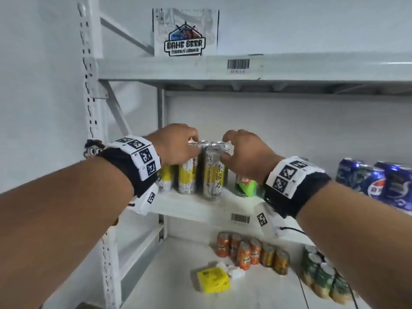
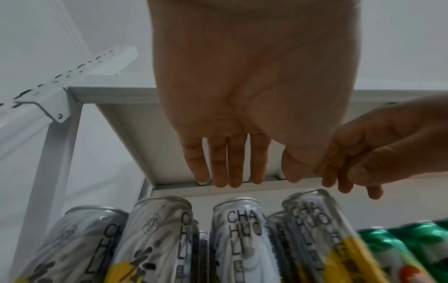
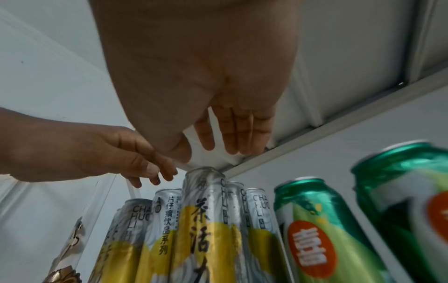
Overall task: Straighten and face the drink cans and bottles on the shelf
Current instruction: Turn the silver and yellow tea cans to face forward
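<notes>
Silver-and-yellow tea cans (image 1: 211, 172) stand upright in a cluster at the left end of the middle shelf (image 1: 200, 208), green cans (image 1: 245, 186) just beside them on the right. Left hand (image 1: 178, 146) and right hand (image 1: 245, 152) hover above the tea can tops. Wrist views show both hands with fingers (image 2: 227, 160) extended and relaxed, gripping nothing. Orange cans (image 1: 252, 253) stand on the lower shelf.

Green cans (image 1: 245, 187) half hidden behind right hand (image 1: 247, 156); blue cans (image 1: 379, 184) cut by the edge; rear tea cans (image 1: 213, 144) hidden by hands; barcode (image 1: 238, 64) digits unreadable
</notes>
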A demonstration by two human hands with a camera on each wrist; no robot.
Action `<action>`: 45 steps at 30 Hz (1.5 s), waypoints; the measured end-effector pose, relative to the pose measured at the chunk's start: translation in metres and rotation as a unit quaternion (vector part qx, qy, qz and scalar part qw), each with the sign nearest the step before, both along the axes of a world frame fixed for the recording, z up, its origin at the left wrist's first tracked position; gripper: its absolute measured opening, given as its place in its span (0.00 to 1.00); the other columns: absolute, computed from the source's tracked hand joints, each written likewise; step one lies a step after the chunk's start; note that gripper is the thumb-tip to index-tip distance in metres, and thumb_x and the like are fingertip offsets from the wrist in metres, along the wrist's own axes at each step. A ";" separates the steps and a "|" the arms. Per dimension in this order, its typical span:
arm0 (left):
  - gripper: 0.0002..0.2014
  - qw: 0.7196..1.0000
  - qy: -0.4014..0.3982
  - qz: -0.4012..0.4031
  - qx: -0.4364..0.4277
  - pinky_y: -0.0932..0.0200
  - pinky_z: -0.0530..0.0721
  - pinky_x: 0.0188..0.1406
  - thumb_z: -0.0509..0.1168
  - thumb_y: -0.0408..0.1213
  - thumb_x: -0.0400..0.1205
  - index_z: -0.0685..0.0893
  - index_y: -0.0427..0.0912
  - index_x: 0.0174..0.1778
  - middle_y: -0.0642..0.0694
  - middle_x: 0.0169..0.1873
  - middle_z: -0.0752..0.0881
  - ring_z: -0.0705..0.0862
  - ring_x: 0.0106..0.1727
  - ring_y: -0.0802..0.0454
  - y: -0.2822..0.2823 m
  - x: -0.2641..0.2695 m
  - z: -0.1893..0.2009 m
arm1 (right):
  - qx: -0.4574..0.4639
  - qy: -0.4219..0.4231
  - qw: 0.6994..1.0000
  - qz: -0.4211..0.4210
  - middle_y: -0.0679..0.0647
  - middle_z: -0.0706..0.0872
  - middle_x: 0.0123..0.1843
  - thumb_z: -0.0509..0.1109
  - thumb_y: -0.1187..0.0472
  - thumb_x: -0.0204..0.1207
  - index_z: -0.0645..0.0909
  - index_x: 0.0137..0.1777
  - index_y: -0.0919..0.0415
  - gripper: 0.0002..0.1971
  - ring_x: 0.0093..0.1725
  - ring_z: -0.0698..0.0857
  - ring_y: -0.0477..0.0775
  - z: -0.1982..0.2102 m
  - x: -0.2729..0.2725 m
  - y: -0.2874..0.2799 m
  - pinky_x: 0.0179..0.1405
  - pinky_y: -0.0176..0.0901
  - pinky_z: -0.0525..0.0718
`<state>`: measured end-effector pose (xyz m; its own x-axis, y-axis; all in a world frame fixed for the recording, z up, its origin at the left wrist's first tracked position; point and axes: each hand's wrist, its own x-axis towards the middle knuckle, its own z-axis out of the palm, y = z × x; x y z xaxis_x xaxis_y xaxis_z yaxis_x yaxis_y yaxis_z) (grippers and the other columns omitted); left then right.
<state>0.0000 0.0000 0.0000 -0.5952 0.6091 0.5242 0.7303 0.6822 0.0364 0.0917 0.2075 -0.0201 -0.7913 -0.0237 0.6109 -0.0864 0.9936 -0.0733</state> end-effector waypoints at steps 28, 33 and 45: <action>0.15 0.972 -0.113 -0.207 -0.020 0.67 0.79 0.34 0.81 0.51 0.77 0.87 0.51 0.53 0.56 0.41 0.88 0.86 0.40 0.59 0.063 0.019 -0.037 | -0.059 0.052 0.996 -0.041 0.50 0.80 0.53 0.77 0.47 0.80 0.87 0.62 0.55 0.16 0.47 0.82 0.52 -0.014 0.033 0.012 0.43 0.38 0.76; 0.09 0.902 -0.271 -0.333 0.046 0.60 0.87 0.47 0.82 0.39 0.77 0.90 0.53 0.48 0.56 0.41 0.94 0.92 0.46 0.58 0.126 0.056 -0.062 | -0.113 0.077 0.989 -0.057 0.50 0.83 0.58 0.78 0.48 0.79 0.87 0.65 0.52 0.17 0.54 0.84 0.50 -0.016 0.090 0.032 0.55 0.41 0.82; 0.10 0.857 -0.350 -0.338 0.167 0.63 0.91 0.44 0.83 0.38 0.79 0.92 0.46 0.53 0.54 0.44 0.97 0.95 0.47 0.59 0.268 0.128 -0.090 | -0.408 0.037 0.912 -0.020 0.51 0.92 0.57 0.79 0.43 0.73 0.81 0.70 0.54 0.28 0.56 0.93 0.54 -0.055 0.168 0.181 0.59 0.62 0.93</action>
